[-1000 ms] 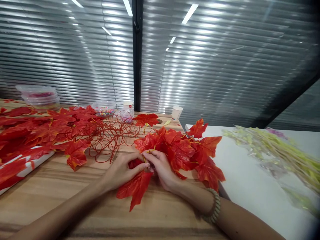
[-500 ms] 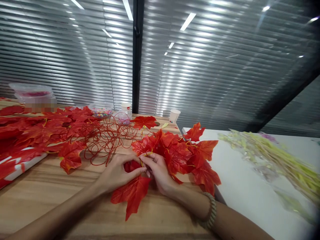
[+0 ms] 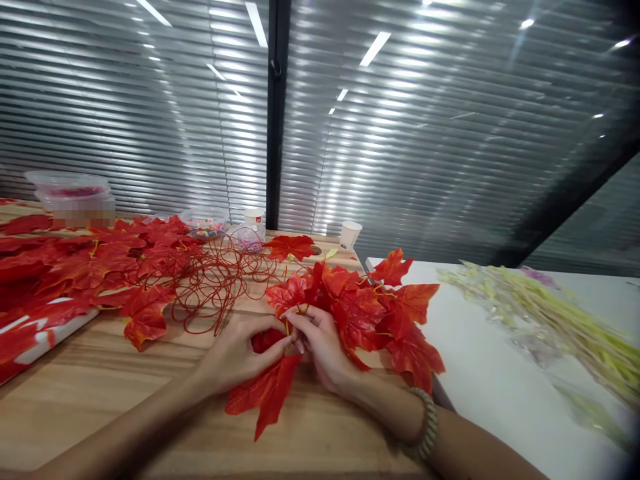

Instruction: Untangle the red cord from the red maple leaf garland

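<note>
My left hand (image 3: 245, 353) pinches a red artificial maple leaf (image 3: 267, 393) near its stem, and the leaf's lobes hang below the fingers. Against it, my right hand (image 3: 323, 343) has its fingertips closed on the thin yellow stem (image 3: 288, 327); the exact grip is partly hidden between the fingers. A bunch of red maple leaves (image 3: 360, 317) with yellow stems lies just beyond and to the right of my right hand. Past my left hand is a loose tangle of red cord (image 3: 210, 280).
A pile of red leaves (image 3: 90, 263) covers the table's left side. Behind stand stacked plastic tubs (image 3: 75, 193), a tub of colourful beads (image 3: 205, 223) and paper cups (image 3: 350, 235). On the right, a white table (image 3: 480, 373) holds yellow-green stems (image 3: 565, 320).
The whole view has shifted slightly. Both hands stay together at the stem, and the held leaf has tilted a little and looks narrower.
</note>
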Demonstrator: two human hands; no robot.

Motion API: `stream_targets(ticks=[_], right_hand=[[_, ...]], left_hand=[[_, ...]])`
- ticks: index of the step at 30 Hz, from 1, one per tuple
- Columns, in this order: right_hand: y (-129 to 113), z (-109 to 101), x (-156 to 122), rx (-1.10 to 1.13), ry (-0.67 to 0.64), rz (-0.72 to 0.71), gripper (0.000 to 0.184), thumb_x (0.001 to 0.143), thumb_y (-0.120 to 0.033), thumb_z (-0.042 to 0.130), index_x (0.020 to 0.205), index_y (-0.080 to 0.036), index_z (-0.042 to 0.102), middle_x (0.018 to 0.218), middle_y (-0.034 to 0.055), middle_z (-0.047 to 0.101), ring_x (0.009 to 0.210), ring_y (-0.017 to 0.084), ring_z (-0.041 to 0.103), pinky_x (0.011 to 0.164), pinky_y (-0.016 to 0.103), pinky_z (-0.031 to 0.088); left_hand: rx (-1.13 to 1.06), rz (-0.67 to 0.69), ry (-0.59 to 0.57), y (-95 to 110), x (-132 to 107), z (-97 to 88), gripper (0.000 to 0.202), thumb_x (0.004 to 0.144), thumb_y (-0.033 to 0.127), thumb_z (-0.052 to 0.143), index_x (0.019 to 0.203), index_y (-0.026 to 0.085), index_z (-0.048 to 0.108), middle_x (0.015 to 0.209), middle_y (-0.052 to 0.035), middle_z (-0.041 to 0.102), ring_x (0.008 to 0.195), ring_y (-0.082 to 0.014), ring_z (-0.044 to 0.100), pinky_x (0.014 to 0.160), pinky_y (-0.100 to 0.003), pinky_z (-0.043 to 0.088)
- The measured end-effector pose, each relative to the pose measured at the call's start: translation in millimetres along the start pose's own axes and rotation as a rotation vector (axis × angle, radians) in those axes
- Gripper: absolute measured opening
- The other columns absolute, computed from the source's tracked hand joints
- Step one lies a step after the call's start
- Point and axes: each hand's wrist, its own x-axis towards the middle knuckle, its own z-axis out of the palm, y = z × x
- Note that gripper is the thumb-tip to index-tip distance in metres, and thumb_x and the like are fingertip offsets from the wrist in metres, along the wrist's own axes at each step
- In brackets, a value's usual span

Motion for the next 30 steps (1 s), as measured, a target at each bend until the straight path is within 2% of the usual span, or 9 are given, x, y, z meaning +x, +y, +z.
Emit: stream_targets(ticks=[7,15,23,30], right_hand=[[3.8,-1.5,1.2,0.043,-0.011,0.014,0.020,0.065,-0.033,0.064,0.064,-0.015,0.056,0.050,-0.0052,0.046,0.040,0.005,0.033,0.041,0.020,0.022],[0.9,0.6,-1.8,0.038,-0.002,0.022,0.021,0.065,-0.031,0.064,0.059,-0.015,0.054,0.048,-0.0042,0.048,0.041,0.005,0.037,0.042,0.019,0.026],[6.6,0.1,-0.5,-0.020,-0.006,-0.077,0.026,0.064,-0.040,0.067,0.065,-0.016,0.057,0.051,-0.0025,0.053,0.043,0.008,0.044,0.043,0.020,0.033],[4.1,-0.7,0.5,-0.025,0.037,-0.154,0.025,0.065,-0.039,0.066,0.066,-0.015,0.059,0.051,-0.0024,0.053,0.046,0.009,0.046,0.047,0.021,0.036]], left_hand=[[0.058,0.068,0.039,-4.1,-3.2,2.3,0.020,0.083,0.024,0.047,0.080,0.016,0.066,0.068,-0.0018,0.066,0.059,-0.0102,0.056,0.059,-0.019,0.043],[0.065,0.073,0.049,-1.3,-2.9,1.7,0.021,0.083,0.022,0.045,0.083,0.016,0.066,0.070,-0.0019,0.066,0.059,-0.0100,0.056,0.059,-0.019,0.043],[0.078,0.051,0.038,-2.1,-2.8,1.5,0.020,0.082,0.023,0.047,0.082,0.016,0.066,0.067,-0.0012,0.065,0.057,-0.0100,0.055,0.057,-0.019,0.043],[0.018,0.001,0.035,-1.8,-0.3,-0.9,0.018,0.084,0.023,0.047,0.082,0.016,0.064,0.069,-0.0004,0.066,0.057,-0.0094,0.055,0.057,-0.019,0.042]])
